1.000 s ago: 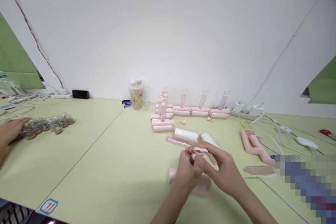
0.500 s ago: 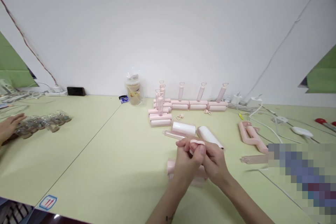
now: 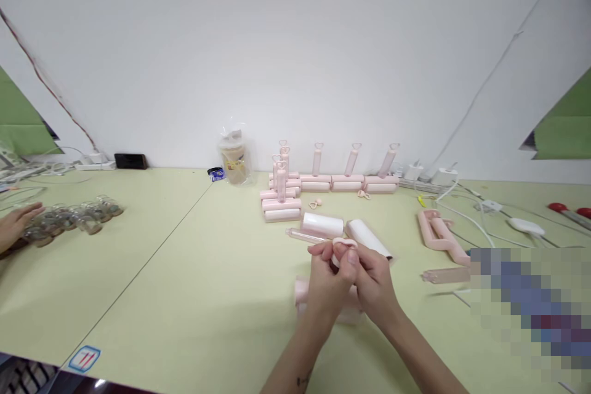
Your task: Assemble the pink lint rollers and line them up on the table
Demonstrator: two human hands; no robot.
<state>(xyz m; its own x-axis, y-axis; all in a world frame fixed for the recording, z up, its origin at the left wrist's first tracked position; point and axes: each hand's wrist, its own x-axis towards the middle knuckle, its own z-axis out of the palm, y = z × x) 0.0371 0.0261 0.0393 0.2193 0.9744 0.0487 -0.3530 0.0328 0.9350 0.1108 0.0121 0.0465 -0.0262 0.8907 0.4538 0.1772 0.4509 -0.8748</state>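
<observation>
My left hand (image 3: 329, 274) and my right hand (image 3: 376, 277) are pressed together, both closed around a small pink heart-shaped loop (image 3: 345, 242). Its curved top shows above the thumbs; the rest is hidden in the fingers. Below the hands lies a pink lint roller case (image 3: 302, 289), partly covered by my left wrist. Just beyond the fingers are a white paper roll (image 3: 323, 224), a second white roll (image 3: 369, 240) lying slanted, and a slim clear pink tube (image 3: 300, 234). Two loose pink loop pieces (image 3: 315, 204) rest farther back.
Several pink lint rollers (image 3: 348, 183) line the wall, heart-topped handles upright. A bagged cup (image 3: 234, 163) stands left of them. Right are a pink bent handle (image 3: 434, 234), a clear pink piece (image 3: 446, 275) and cables. Far left, another person's hand (image 3: 18, 225) is beside small glass jars (image 3: 85, 217).
Both hands still hold the pink loop together. It is turned slightly, with more of its curved outline showing above the thumbs. The view has shifted a little.
</observation>
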